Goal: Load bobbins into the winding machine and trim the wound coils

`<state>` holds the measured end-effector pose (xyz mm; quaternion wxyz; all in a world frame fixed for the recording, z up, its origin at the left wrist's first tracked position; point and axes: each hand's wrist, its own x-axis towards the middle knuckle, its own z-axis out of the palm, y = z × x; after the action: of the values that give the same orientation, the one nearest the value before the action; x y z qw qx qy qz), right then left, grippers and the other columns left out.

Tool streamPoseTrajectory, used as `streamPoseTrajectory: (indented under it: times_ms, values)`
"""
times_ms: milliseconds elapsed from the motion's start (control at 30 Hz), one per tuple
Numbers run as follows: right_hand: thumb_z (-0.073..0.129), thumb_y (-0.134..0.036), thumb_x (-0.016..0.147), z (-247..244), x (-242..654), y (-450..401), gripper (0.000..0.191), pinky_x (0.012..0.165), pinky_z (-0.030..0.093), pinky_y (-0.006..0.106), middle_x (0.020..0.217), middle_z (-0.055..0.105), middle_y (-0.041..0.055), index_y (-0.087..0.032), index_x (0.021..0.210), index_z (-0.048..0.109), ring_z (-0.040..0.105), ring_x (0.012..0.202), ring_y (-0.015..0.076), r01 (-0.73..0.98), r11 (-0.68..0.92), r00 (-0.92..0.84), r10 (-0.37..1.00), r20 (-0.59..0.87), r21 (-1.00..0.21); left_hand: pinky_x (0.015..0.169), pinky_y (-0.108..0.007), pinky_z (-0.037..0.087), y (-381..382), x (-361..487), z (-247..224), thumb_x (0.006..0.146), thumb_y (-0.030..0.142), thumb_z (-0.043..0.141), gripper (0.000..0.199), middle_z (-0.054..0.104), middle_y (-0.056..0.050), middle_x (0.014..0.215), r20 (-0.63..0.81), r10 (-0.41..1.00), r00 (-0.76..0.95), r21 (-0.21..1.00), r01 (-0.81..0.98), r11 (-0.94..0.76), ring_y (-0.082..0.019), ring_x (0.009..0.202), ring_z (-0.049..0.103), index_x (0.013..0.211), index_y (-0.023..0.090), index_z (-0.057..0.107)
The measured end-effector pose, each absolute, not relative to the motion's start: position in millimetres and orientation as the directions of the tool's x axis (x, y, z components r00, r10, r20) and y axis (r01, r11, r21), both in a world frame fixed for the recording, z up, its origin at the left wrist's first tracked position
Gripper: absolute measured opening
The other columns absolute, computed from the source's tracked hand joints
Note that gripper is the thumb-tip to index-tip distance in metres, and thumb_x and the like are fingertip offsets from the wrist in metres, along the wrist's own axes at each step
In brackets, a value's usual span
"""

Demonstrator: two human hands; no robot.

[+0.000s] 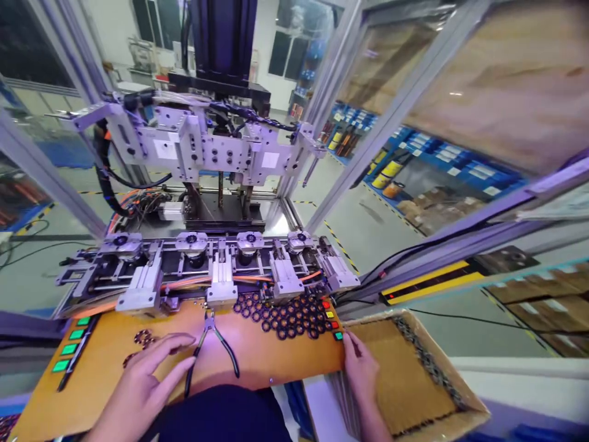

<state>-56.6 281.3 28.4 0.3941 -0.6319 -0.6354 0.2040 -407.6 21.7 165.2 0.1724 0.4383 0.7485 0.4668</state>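
Observation:
My left hand (150,380) is over the left part of the orange panel (248,362), fingers apart and holding nothing, beside the pliers (210,325) that lie with handles spread. A few copper-coloured rings (143,337) sit just beyond its fingers. At the panel's right edge, by the green button (338,336), is my right hand (361,365), its fingers bent together; what they hold, if anything, is hidden. Many dark rings (289,319) lie grouped on the panel's right half.
A machine with four round fixtures (193,239) stands behind the panel, under a metal crossbeam (221,150). An open cardboard box (442,368) is at the right. Green buttons (69,349) and a black strip (78,353) are at the left.

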Motion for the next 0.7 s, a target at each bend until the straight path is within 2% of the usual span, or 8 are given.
streamPoseTrajectory:
  times_ms: [67,167,233,300,367,500,567,700]
  values:
    - [0.054,-0.070,0.066,23.6,-54.1,282.3,0.058,0.069,0.062,0.048,0.086,0.076,0.0188,-0.017,0.078,0.075,0.074,0.082,0.0373,0.610,0.000,0.138,0.985,0.106,-0.792,0.078,-0.023,0.058,13.9,-405.4,160.5,0.071,0.041,0.079,0.021,0.082,-0.006,0.089,0.157,0.794,-0.587,0.846,0.496,0.199,-0.024,0.080,0.076,0.087,0.028,0.082]
    - [0.058,-0.069,0.054,25.0,-54.0,284.8,0.068,0.072,0.062,0.042,0.090,0.076,0.0181,-0.012,0.088,0.075,0.073,0.086,0.0349,0.567,-0.146,0.169,0.984,-0.058,-0.811,0.074,-0.027,0.059,-17.2,-414.5,137.3,0.072,0.051,0.075,0.029,0.082,-0.006,0.088,0.160,0.704,-0.692,0.820,0.490,0.295,-0.025,0.078,0.076,0.086,0.026,0.080]
    - [0.060,-0.067,0.050,31.0,-54.4,287.4,0.072,0.074,0.060,0.039,0.090,0.076,0.0179,-0.010,0.092,0.075,0.072,0.088,0.0340,0.561,-0.215,0.183,0.974,-0.134,-0.800,0.069,-0.029,0.061,-45.6,-424.6,113.0,0.074,0.060,0.069,0.039,0.081,-0.005,0.090,0.156,0.604,-0.782,0.785,0.469,0.404,-0.025,0.078,0.076,0.089,0.025,0.077]
    - [0.061,-0.065,0.048,40.1,-55.0,291.9,0.069,0.076,0.059,0.040,0.089,0.076,0.0178,-0.010,0.088,0.075,0.071,0.090,0.0353,0.579,-0.259,0.189,0.965,-0.181,-0.773,0.065,-0.032,0.061,-72.3,-433.1,86.9,0.074,0.067,0.064,0.048,0.081,-0.005,0.088,0.165,0.474,-0.865,0.737,0.428,0.523,-0.025,0.073,0.076,0.091,0.023,0.075]
    - [0.061,-0.064,0.051,50.2,-57.6,298.2,0.059,0.077,0.056,0.042,0.085,0.076,0.0169,-0.014,0.078,0.075,0.070,0.091,0.0378,0.616,-0.278,0.185,0.961,-0.207,-0.737,0.066,-0.039,0.062,-90.8,-437.3,63.9,0.072,0.074,0.059,0.058,0.081,-0.009,0.087,0.197,0.379,-0.904,0.709,0.399,0.582,-0.028,0.070,0.076,0.090,0.021,0.073]
    - [0.051,-0.061,0.067,65.6,-73.2,307.0,0.043,0.068,0.050,0.044,0.066,0.070,0.0159,-0.022,0.056,0.066,0.066,0.077,0.0385,0.695,-0.276,0.188,0.961,-0.202,-0.663,0.084,-0.054,0.060,-96.7,-434.7,35.9,0.069,0.076,0.059,0.063,0.080,-0.015,0.096,0.261,0.344,-0.902,0.691,0.424,0.586,-0.037,0.089,0.075,0.094,0.020,0.072]
    - [0.047,-0.055,0.072,71.1,-83.3,305.9,0.038,0.064,0.047,0.042,0.061,0.066,0.0150,-0.025,0.053,0.060,0.062,0.067,0.0352,0.715,-0.272,0.208,0.962,-0.176,-0.643,0.087,-0.055,0.059,-89.4,-432.0,28.8,0.071,0.070,0.062,0.059,0.079,-0.015,0.099,0.292,0.355,-0.888,0.688,0.453,0.567,-0.038,0.094,0.074,0.099,0.019,0.072]
    - [0.046,-0.050,0.076,79.9,-95.0,301.4,0.037,0.055,0.041,0.040,0.050,0.056,0.0110,-0.028,0.047,0.053,0.047,0.047,0.0286,0.724,-0.285,0.238,0.958,-0.161,-0.629,0.082,-0.050,0.062,-74.0,-432.5,18.8,0.078,0.058,0.063,0.051,0.079,-0.015,0.100,0.361,0.371,-0.856,0.682,0.513,0.521,-0.034,0.092,0.075,0.107,0.017,0.071]
